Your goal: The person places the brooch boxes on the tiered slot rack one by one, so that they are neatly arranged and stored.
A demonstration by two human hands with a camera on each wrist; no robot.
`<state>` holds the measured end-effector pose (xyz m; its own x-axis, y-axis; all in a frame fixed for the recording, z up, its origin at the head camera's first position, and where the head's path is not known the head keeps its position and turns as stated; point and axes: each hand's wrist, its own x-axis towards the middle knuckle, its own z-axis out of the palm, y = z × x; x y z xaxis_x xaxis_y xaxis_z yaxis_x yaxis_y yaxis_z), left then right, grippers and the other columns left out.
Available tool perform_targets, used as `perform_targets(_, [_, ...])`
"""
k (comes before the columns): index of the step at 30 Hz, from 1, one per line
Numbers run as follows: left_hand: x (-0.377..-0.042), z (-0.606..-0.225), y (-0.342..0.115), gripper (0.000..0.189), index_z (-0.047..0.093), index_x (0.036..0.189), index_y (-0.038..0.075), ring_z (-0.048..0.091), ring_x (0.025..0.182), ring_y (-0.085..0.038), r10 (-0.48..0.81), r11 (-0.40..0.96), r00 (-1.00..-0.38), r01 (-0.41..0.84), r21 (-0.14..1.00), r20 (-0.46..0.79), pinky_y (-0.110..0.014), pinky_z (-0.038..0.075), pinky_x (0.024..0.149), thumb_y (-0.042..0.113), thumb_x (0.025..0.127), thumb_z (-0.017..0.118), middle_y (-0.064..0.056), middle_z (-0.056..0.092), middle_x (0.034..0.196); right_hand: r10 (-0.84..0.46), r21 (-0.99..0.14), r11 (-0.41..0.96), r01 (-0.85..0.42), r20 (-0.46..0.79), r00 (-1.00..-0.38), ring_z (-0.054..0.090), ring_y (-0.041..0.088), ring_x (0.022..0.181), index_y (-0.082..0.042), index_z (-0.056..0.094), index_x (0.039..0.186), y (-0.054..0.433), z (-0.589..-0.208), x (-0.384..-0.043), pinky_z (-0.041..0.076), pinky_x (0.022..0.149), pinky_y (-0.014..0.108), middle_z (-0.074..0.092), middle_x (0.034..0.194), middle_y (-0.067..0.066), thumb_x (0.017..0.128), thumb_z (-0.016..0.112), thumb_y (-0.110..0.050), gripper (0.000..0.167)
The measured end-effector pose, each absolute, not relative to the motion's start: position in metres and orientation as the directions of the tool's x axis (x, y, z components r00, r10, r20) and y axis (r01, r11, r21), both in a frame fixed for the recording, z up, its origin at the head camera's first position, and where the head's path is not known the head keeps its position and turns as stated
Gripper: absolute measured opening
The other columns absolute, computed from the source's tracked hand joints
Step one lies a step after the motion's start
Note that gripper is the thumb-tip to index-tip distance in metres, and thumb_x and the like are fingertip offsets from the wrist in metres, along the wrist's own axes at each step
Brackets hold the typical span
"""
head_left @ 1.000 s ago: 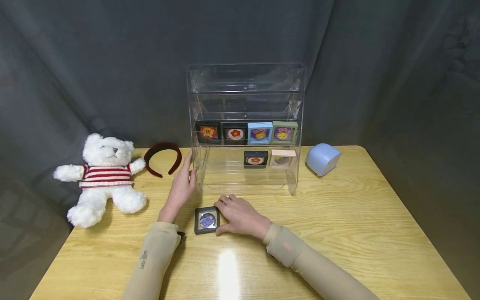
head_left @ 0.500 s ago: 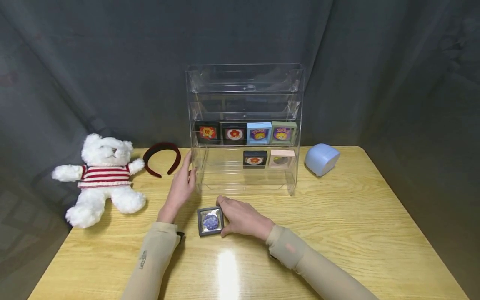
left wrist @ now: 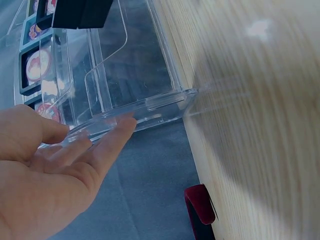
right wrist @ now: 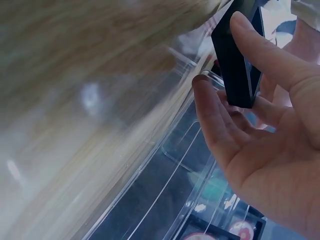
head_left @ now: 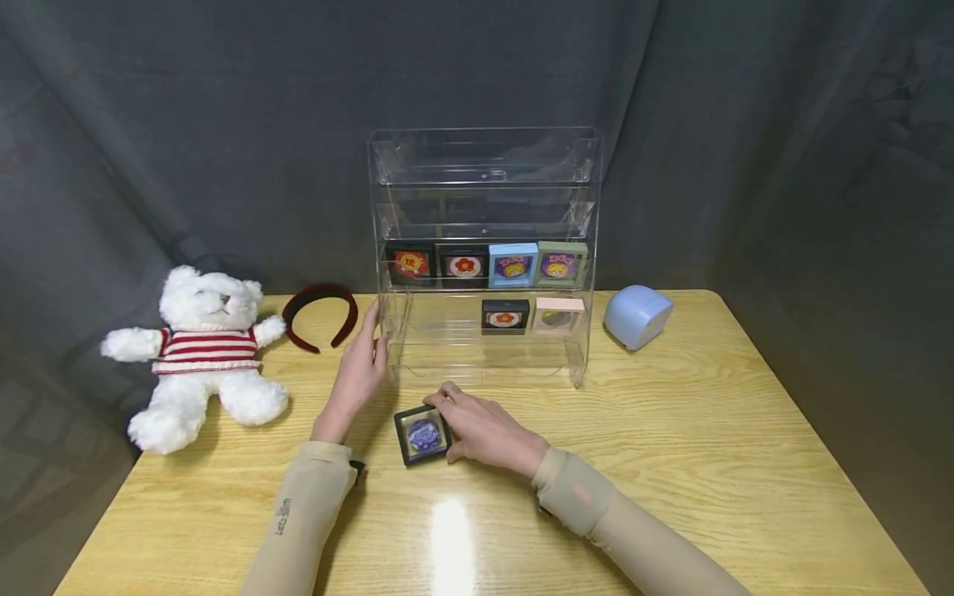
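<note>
My right hand [head_left: 488,426] pinches a small square display case [head_left: 403,439] by its right side, thumb at the near edge and fingers at the far edge. The case has a black frame and clear window, with a round blue-purple badge [head_left: 425,434] inside. The right wrist view shows the case's dark edge [right wrist: 235,65] between thumb and fingers. A clear acrylic tiered rack [head_left: 484,377] stands behind. My left hand [head_left: 358,372] rests against its left side; in the left wrist view fairly straight fingers [left wrist: 112,145] touch the clear side panel [left wrist: 165,106].
Several badge cases fill one tier of the rack; a black case [head_left: 505,317] and a pink case [head_left: 559,316] stand below them. At left are a white teddy bear [head_left: 209,352] and a dark red headband [head_left: 320,290]. A light-blue rounded object [head_left: 638,317] is at right.
The right hand has taken hold of the black-framed case, shifted it slightly right and tilted it. The left hand stays at the rack's side.
</note>
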<state>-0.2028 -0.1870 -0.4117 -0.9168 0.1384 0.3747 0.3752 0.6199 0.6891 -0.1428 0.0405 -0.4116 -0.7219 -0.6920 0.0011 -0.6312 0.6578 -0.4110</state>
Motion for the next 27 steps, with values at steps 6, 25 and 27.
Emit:
perform_targets(6, [-0.202,-0.41,-0.187,0.06,0.022,0.168,-0.002,0.062,0.121,-0.056,0.138,0.621,-0.918,0.372,0.69,0.371,-0.065,0.055,0.095,-0.005,0.112,0.045,-0.034,0.041,0.161,-0.704,-0.442,0.627,-0.641,0.031,-0.71,0.067,0.02,0.092,-0.002,0.057,0.148,0.043,-0.411,-0.144,0.061,0.081,0.029,0.057,0.129,0.012,0.076,0.097,-0.014,0.083])
perform_targets(25, [-0.202,-0.41,-0.186,0.062,0.024,0.168,-0.002,0.06,0.125,-0.056,0.13,0.616,-0.913,0.38,0.69,0.387,-0.065,0.052,0.099,-0.007,0.11,0.047,-0.034,0.043,0.159,-0.7,-0.422,0.551,-0.72,0.236,-0.674,0.072,0.023,0.095,-0.001,0.074,0.119,0.044,-0.403,-0.149,0.061,0.086,0.033,0.071,0.113,0.01,0.099,0.077,-0.005,0.021])
perform_targets(27, [-0.202,-0.41,-0.186,0.062,0.024,0.167,-0.003,0.059,0.126,-0.056,0.13,0.621,-0.91,0.384,0.683,0.393,-0.065,0.052,0.099,-0.007,0.11,0.047,-0.034,0.044,0.159,-0.694,-0.42,0.558,-0.716,0.237,-0.68,0.072,0.023,0.096,-0.002,0.075,0.117,0.044,-0.402,-0.15,0.061,0.086,0.034,0.072,0.112,0.01,0.098,0.077,-0.005,0.019])
